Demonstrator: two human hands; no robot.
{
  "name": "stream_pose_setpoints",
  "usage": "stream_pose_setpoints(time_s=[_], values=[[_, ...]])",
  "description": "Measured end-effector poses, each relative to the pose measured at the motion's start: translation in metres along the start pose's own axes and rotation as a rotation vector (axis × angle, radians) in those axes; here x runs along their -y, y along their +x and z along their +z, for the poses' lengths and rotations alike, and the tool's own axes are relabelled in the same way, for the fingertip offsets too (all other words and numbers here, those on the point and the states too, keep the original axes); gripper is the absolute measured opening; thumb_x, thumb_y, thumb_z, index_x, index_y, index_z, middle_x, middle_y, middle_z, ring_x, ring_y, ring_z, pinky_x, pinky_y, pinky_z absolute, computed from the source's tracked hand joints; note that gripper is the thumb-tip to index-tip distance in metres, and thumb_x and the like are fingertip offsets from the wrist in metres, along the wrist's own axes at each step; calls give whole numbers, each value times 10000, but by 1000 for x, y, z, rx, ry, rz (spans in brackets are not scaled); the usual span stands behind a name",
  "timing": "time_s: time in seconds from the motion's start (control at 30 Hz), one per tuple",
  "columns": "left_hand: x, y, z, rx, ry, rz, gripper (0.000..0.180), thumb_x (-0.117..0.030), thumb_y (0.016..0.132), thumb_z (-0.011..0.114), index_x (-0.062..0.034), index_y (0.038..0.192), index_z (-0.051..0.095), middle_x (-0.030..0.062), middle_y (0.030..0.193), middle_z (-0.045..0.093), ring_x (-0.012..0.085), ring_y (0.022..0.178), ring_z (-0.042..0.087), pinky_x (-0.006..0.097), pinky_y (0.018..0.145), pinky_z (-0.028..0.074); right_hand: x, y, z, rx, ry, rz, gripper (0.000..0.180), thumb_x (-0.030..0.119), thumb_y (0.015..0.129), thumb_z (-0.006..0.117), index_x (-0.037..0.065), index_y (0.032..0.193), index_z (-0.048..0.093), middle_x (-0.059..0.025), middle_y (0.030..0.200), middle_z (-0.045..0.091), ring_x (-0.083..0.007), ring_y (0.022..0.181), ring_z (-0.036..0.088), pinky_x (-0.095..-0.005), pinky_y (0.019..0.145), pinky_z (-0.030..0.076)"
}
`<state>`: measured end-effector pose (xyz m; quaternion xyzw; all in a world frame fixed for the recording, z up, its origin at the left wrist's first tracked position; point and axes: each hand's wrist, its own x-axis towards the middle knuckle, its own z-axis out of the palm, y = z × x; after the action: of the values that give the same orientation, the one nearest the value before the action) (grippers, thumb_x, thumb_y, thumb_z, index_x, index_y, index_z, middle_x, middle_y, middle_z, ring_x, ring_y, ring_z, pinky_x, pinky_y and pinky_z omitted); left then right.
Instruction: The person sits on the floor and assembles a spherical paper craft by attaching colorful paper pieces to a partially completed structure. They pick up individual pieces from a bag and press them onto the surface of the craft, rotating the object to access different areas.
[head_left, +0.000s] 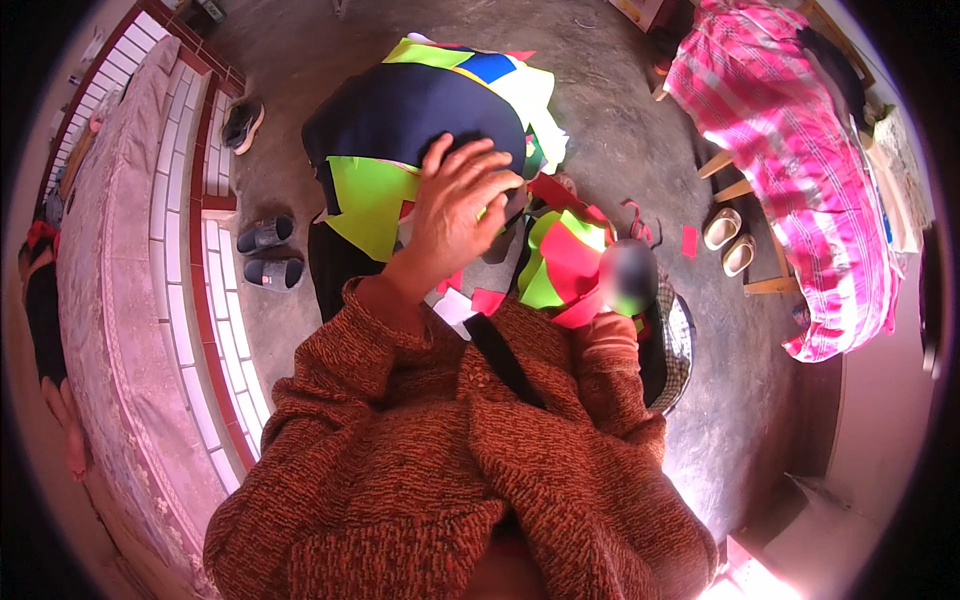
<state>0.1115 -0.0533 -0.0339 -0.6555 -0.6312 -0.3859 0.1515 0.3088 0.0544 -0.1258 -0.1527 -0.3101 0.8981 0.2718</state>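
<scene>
My left hand [460,205] is raised over a large black piece of cloth [415,110], its fingers spread and nothing seen in them. Whether it touches the cloth I cannot tell. Yellow-green cloth pieces [370,205] lie beneath and around the black one, with a blue piece [488,67] at the far side. My right forearm [610,345] reaches to a bundle of red cloth [570,262] and yellow-green cloth [540,285]. Cloth and a dark blurred patch hide the right hand's fingers. A white scrap [455,307] and a small red scrap [487,302] lie near my lap.
Dark slippers [273,273] and a dark shoe [243,126] sit on the floor at left, beside a tiled ledge [175,300]. At right, light clogs [738,255] stand by a wooden-legged seat under pink checked cloth [770,160]. A red scrap [690,241] lies on the floor.
</scene>
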Motion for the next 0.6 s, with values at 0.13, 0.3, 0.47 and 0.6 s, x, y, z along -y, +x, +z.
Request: stream_pose_setpoints(time_s=[0.13,0.3,0.47,0.6], values=[[-26,-9,15,24,-367,-118,303,-175,734,703,-82,1009,615,88,1034,623,277,993,574,433,919,386,-7,3,-13,29,308,24,538,411,899,464,46,1291,420,-144,1292,478,-288,1202,455,-417,1044,335],[-40,-24,26,225,-717,-385,372,-138,755,754,-10,1056,576,100,1018,629,173,954,594,299,852,452,-51,4,-42,59,432,12,610,467,901,464,31,1322,394,-164,1329,452,-305,1225,440,-439,1059,327],[-40,-31,36,134,-734,-357,389,-119,755,755,-18,1077,562,74,981,625,145,905,591,282,816,458,-56,-1,-43,3,398,9,651,482,898,492,17,1341,382,-182,1340,451,-319,1224,450,-457,1057,340],[-43,-30,35,155,-795,-438,371,-114,767,744,-37,1080,561,47,938,611,119,852,573,272,760,456,-25,-23,8,-160,392,-13,577,350,883,589,8,1314,414,-181,1265,522,-317,1148,527,-452,1006,407]])
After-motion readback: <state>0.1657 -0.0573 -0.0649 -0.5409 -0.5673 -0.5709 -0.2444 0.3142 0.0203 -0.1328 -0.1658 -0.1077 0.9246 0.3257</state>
